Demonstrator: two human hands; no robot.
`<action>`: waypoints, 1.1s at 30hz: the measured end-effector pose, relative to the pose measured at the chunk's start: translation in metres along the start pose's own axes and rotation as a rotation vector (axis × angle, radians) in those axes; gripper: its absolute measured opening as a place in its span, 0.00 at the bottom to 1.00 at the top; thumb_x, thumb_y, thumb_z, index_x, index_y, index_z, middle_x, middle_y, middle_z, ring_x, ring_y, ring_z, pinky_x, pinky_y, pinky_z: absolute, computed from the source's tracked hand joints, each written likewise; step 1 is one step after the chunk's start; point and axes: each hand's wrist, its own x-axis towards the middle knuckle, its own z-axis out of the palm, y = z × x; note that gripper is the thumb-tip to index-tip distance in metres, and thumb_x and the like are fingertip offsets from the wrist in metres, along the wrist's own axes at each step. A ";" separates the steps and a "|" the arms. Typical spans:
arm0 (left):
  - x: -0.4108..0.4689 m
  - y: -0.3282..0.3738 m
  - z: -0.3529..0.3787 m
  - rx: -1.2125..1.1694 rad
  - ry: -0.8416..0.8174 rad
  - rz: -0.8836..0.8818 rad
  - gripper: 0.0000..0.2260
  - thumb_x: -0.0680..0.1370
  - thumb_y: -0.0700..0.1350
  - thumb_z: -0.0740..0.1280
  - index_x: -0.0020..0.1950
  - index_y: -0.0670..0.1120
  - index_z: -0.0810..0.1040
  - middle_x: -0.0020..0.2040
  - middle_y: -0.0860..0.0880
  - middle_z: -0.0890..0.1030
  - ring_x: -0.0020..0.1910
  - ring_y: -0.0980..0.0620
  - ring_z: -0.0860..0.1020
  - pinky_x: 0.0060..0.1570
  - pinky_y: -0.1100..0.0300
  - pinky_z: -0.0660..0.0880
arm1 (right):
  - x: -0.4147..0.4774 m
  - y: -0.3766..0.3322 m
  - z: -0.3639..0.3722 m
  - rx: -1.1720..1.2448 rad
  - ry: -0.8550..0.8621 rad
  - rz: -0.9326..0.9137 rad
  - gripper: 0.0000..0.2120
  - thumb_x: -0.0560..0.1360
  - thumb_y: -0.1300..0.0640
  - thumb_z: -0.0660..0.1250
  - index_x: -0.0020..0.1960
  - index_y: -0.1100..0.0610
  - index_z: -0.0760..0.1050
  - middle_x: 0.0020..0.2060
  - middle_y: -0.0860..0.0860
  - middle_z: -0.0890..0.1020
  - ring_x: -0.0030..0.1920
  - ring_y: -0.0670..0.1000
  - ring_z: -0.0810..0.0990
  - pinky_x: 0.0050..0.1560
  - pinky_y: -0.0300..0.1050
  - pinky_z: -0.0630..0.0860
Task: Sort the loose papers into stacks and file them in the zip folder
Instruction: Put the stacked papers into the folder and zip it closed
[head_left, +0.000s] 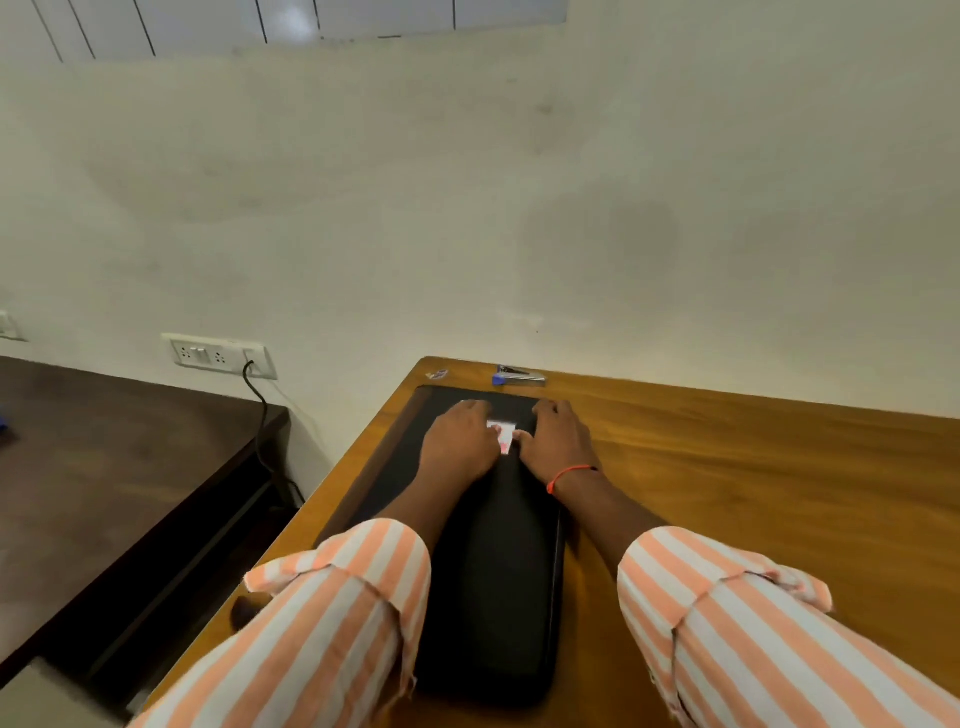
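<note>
Resting both hands on the far part of the black zip folder, I hold it flat on the brown worktop. My left hand and my right hand lie palm down, side by side. A little white and pink paper shows between them, and my thumbs come in to touch it. My fingers bend down on the far side, so I cannot tell if they pinch something or just press. I think I keep one hand on each side so the folder does not slide and the little paper sits in the middle.

The folder lies on the left part of the worktop, right in front of me. It is long and thin, and its long way runs from near to far. One short end is near, between my striped sleeves. The other short end points far, at the wall.

Just past that far end lies a stapler with a blue tip, a bit apart from the folder. I see no stacks of paper out here, so I guess the sorting is mostly done. To the left stands a dark table, with a wall socket and a black cable behind it.
</note>
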 end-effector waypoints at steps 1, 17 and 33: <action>0.012 -0.001 0.003 0.023 -0.004 0.015 0.16 0.82 0.52 0.62 0.68 0.49 0.75 0.66 0.49 0.78 0.62 0.48 0.77 0.61 0.50 0.76 | 0.013 0.004 0.004 -0.013 0.002 -0.011 0.23 0.79 0.45 0.66 0.70 0.56 0.70 0.66 0.56 0.72 0.64 0.58 0.74 0.65 0.52 0.73; 0.113 -0.055 0.031 0.090 -0.138 0.246 0.19 0.85 0.52 0.54 0.73 0.50 0.73 0.72 0.47 0.75 0.69 0.46 0.72 0.70 0.48 0.67 | 0.136 -0.013 0.047 -0.234 -0.214 -0.050 0.32 0.81 0.36 0.49 0.81 0.49 0.55 0.81 0.53 0.56 0.78 0.59 0.59 0.75 0.58 0.59; 0.104 -0.052 0.025 -0.138 -0.097 0.122 0.18 0.78 0.47 0.58 0.66 0.52 0.79 0.61 0.48 0.83 0.57 0.47 0.80 0.56 0.52 0.78 | 0.126 -0.033 0.048 -0.212 -0.165 -0.133 0.28 0.82 0.45 0.50 0.81 0.49 0.54 0.81 0.51 0.56 0.77 0.58 0.60 0.74 0.58 0.60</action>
